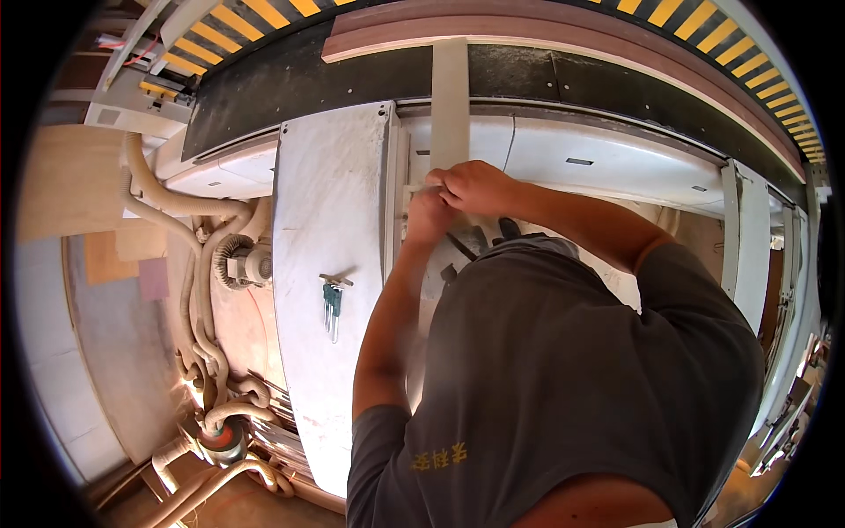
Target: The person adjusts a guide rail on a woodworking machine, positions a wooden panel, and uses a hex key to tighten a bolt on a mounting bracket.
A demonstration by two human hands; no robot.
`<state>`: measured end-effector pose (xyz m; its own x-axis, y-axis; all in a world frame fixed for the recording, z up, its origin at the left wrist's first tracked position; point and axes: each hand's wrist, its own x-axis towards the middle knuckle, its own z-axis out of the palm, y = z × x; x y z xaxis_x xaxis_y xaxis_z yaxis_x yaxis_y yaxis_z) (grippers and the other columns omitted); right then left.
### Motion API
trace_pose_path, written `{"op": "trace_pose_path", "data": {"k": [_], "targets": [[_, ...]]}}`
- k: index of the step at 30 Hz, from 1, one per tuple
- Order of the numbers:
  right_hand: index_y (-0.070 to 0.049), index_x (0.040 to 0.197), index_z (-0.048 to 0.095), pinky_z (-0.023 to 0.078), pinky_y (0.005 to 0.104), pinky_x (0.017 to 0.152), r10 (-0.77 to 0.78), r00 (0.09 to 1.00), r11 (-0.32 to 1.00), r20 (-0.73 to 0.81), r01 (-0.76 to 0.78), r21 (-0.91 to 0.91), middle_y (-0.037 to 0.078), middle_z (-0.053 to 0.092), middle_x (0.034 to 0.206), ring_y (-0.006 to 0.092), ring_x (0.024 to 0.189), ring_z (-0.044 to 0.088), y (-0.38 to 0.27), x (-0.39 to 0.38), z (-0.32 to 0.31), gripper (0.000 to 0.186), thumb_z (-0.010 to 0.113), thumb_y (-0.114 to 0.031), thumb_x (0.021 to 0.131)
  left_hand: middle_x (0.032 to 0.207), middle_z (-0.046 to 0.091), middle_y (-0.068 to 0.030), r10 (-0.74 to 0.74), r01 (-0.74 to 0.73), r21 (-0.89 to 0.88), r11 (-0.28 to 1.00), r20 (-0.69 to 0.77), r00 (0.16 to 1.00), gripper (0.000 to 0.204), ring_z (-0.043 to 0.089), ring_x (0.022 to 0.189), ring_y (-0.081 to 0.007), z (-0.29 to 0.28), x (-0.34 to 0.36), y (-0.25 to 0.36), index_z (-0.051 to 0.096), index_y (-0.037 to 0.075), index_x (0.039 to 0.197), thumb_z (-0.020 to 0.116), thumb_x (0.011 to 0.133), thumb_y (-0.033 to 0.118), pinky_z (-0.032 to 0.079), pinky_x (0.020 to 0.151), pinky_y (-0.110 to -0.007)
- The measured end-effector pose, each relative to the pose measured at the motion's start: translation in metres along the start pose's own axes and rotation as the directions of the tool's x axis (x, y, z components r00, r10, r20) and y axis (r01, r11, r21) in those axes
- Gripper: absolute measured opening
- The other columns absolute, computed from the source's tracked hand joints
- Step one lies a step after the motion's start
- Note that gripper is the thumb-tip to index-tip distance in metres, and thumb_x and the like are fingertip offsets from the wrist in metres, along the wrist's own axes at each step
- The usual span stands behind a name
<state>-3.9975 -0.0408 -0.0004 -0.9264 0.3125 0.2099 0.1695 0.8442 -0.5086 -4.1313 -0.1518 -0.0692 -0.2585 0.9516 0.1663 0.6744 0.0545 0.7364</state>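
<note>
My left hand (429,216) and my right hand (480,187) meet in front of me, both closed, fingers against each other. They are at the near end of a long, pale flat strip (451,97) that runs away from me across the dark machine bed. What the fingers pinch is hidden between them. To the left of my left forearm, a set of hex keys in a green holder (332,304) lies on the white side table (308,185).
Long reddish boards (546,31) lie along the dark bed (598,84) at the far side, before a yellow-and-black striped barrier (695,19). White panels (607,154) run below the bed. Dust hoses (202,290) and a blower (251,264) stand at the left.
</note>
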Motion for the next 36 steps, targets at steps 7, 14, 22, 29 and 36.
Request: {"op": "trace_pose_path", "data": {"k": [7,14,22,29,36], "targets": [[-0.012,0.112,0.059,0.052,0.0452,0.061,0.023,0.998,0.996,0.064,-0.018,-0.083,0.012,0.064,0.068,0.0335,0.067,0.067,-0.003,-0.002,-0.004,0.02,0.06,-0.021,0.094,0.093,0.071,-0.0195,0.046,-0.047,0.025,0.999,0.014,0.999,0.018,0.068,0.083,-0.0425,-0.001,0.002,-0.002,0.063,0.003,0.102,0.068,0.085,0.004,0.054,0.069,-0.046],[-0.011,0.107,0.064,0.053,0.0467,0.066,0.023,0.999,1.0,-0.035,-0.022,0.008,0.012,0.069,0.076,0.0338,0.071,0.068,-0.005,-0.006,-0.011,0.019,0.06,-0.023,0.092,0.094,0.071,-0.0171,-0.005,0.019,-0.185,0.983,0.077,0.997,0.012,0.068,0.087,-0.042,-0.009,0.004,0.015,0.062,0.002,0.1,0.063,0.089,0.007,0.054,0.07,-0.045],[-0.01,0.096,0.068,0.054,0.0454,0.068,-0.015,0.994,0.998,-0.109,0.022,0.065,0.011,0.071,0.081,0.0345,0.076,0.069,-0.009,-0.007,-0.011,0.017,0.062,-0.025,0.091,0.097,0.072,-0.0186,0.201,-0.166,-0.33,0.929,0.077,0.976,0.018,0.07,0.089,-0.0395,-0.021,0.006,0.019,0.063,0.003,0.103,0.066,0.089,0.014,0.056,0.074,-0.043],[-0.006,0.095,0.066,0.053,0.0454,0.068,0.05,0.999,0.994,0.017,-0.048,-0.095,0.015,0.07,0.08,0.0349,0.075,0.068,-0.006,0.001,0.001,0.018,0.062,-0.023,0.089,0.097,0.072,-0.0191,-0.079,0.05,0.205,0.977,0.135,0.988,0.022,0.069,0.089,-0.0425,-0.008,0.008,0.001,0.061,0.005,0.105,0.069,0.088,0.015,0.056,0.071,-0.047],[-0.005,0.091,0.058,0.051,0.0449,0.064,-0.053,0.989,0.984,-0.141,0.076,0.161,0.014,0.064,0.077,0.0354,0.071,0.065,-0.011,-0.007,-0.031,0.013,0.064,-0.01,0.08,0.095,0.07,-0.02,0.053,-0.058,0.037,0.998,0.136,0.989,0.023,0.067,0.087,-0.0448,-0.011,0.007,0.011,0.061,0.007,0.105,0.07,0.086,0.017,0.053,0.071,-0.052]]}}
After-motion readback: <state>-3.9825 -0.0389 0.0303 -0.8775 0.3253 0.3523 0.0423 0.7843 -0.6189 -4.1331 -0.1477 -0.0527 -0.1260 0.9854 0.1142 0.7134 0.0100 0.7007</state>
